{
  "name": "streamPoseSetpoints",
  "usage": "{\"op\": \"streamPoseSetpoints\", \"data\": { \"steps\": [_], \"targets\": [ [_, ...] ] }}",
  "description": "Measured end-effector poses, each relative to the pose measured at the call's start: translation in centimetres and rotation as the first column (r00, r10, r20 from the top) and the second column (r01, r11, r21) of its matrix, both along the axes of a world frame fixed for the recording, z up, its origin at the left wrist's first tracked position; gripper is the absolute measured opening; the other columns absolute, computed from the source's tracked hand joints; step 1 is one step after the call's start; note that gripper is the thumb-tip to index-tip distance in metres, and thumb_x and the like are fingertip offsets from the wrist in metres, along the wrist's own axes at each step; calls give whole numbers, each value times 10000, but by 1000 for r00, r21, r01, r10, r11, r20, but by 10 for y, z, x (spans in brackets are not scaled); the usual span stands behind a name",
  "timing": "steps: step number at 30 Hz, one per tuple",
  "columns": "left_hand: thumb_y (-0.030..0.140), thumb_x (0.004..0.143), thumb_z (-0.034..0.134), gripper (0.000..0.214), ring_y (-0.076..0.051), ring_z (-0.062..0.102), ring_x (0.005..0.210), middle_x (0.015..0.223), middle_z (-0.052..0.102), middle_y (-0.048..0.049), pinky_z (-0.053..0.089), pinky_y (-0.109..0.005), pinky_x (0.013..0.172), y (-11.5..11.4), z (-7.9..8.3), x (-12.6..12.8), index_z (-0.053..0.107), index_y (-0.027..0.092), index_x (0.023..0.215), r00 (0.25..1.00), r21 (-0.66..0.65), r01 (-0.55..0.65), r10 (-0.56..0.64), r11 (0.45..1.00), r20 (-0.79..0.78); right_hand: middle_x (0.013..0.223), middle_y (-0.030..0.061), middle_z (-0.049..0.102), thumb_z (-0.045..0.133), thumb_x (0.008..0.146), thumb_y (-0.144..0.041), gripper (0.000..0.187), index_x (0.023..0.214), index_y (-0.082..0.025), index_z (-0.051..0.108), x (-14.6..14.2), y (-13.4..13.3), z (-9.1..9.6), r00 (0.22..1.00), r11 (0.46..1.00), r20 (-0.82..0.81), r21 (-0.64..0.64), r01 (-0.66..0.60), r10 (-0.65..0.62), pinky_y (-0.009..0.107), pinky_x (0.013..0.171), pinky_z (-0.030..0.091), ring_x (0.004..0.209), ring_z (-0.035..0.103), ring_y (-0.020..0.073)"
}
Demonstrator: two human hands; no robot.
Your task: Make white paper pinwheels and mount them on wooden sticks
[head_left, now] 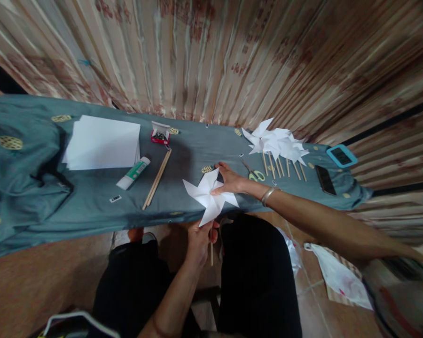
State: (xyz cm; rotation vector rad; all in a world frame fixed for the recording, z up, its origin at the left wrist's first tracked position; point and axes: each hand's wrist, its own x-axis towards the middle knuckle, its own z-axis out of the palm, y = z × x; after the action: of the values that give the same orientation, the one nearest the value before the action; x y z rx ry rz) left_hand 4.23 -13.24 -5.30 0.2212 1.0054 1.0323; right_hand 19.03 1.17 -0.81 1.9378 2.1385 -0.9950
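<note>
A white paper pinwheel (210, 199) on a thin wooden stick (212, 253) is held over the table's front edge. My left hand (200, 239) wraps round the stick just below the blades, so part of the stick is hidden. At the pinwheel's middle, the thumb of my right hand (227, 180) presses on the paper while its other fingers reach behind a blade. Whatever fastens the centre is covered by that thumb. Several finished-looking pinwheels (278, 141) lie in an overlapping row at the right, their sticks pointing toward me. Green-handled scissors (255, 174) rest beside them.
On the grey-green tablecloth (183, 188) lie loose wooden sticks (157, 180), a glue tube (133, 173), a stack of white paper (104, 143) and an open red box of small metal pieces (160, 134). A phone (325, 180) and a blue-framed device (341, 155) sit far right. A curtain (204, 61) hangs behind.
</note>
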Motion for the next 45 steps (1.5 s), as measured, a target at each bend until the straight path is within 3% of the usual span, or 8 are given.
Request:
{"op": "streamPoseSetpoints", "data": {
  "steps": [6, 11, 16, 21, 29, 36, 45],
  "targets": [
    [341, 483, 799, 323, -58, 418, 311, 549, 629, -7, 235, -212, 342, 1, -1, 0, 680, 102, 665, 1000, -21, -18, 17, 1000, -26, 1607, 177, 121, 829, 493, -564, 1249, 1503, -118, 244, 7, 1, -5, 996, 1000, -87, 21, 2, 0, 428, 1216, 118, 1488, 53, 329],
    [331, 472, 782, 308, -61, 427, 302, 532, 625, 2, 238, -206, 328, 2, -2, 1, 667, 108, 651, 999, -38, -27, 26, 999, -36, 1600, 209, 114, 827, 504, -560, 1255, 1496, -65, 240, 8, -1, -1, 997, 1000, -77, 15, -9, 10, 419, 1216, 114, 1488, 57, 327],
    [338, 458, 784, 343, -70, 455, 315, 548, 634, 2, 260, -200, 325, 1, -1, 0, 669, 109, 685, 999, -58, -12, 10, 998, -34, 1592, 191, 177, 833, 520, -523, 1192, 1482, -81, 284, 7, -3, 1, 994, 999, -106, 42, 5, 0, 420, 1216, 128, 1489, 75, 315],
    [338, 460, 797, 351, -76, 476, 338, 573, 641, 1, 283, -200, 342, 1, 1, -1, 659, 117, 695, 1000, -60, -2, 1, 998, -16, 1597, 221, 114, 833, 510, -559, 1242, 1485, -51, 257, 4, -4, -2, 998, 998, -54, 56, 17, -14, 389, 1214, 135, 1488, 84, 314],
    [357, 502, 793, 317, -2, 287, 316, 441, 497, 42, 123, -192, 376, -2, 5, 1, 596, 114, 550, 996, -27, 34, -32, 999, 83, 1601, 197, 123, 825, 515, -574, 1219, 1485, -93, 267, 3, -5, -3, 998, 997, -59, 63, 34, -31, 420, 1211, 146, 1488, 84, 318],
    [345, 523, 777, 370, 9, 273, 334, 545, 541, 38, 79, -194, 399, -2, 4, -1, 668, 95, 773, 983, -35, 81, -74, 996, 170, 1605, 190, 111, 825, 515, -571, 1212, 1486, -115, 262, 4, -6, -5, 996, 997, -81, 65, 43, -38, 441, 1207, 145, 1486, 89, 326],
    [298, 538, 753, 303, 8, 253, 333, 504, 506, 49, 63, -202, 403, 0, 0, 0, 661, 103, 751, 981, -28, 92, -86, 995, 173, 1602, 203, 105, 813, 529, -577, 1215, 1491, -100, 245, 4, -4, -6, 999, 997, -29, 67, 24, -22, 429, 1206, 161, 1487, 93, 314]
  ]
}}
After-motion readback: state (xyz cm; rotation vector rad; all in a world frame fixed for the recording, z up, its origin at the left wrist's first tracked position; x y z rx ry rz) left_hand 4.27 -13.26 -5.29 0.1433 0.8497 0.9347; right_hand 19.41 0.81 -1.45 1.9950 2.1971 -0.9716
